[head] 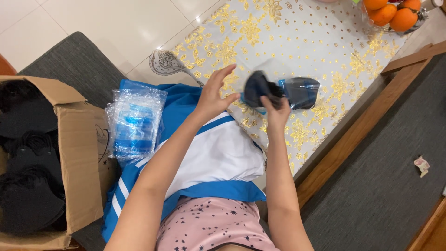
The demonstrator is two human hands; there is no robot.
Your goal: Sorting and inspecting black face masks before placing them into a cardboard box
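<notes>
My right hand (275,111) grips a dark, folded piece of black fabric (258,88) that sits partly inside a clear plastic bag (301,91) with a blue strip, held above a table. My left hand (215,94) is beside the bag's left end, fingers spread, fingertips near or touching the clear plastic. The black piece is blurred. On my lap to the left lies a stack of clear plastic bags (134,124) with blue printing, resting on a blue and white garment (218,153).
A white tablecloth (278,37) with gold flowers covers the table. Oranges (389,14) sit in a bowl at its far right. An open cardboard box (76,153) of black fabric items (28,186) stands on a grey seat at left. A crumpled paper scrap (422,165) lies on grey seating at right.
</notes>
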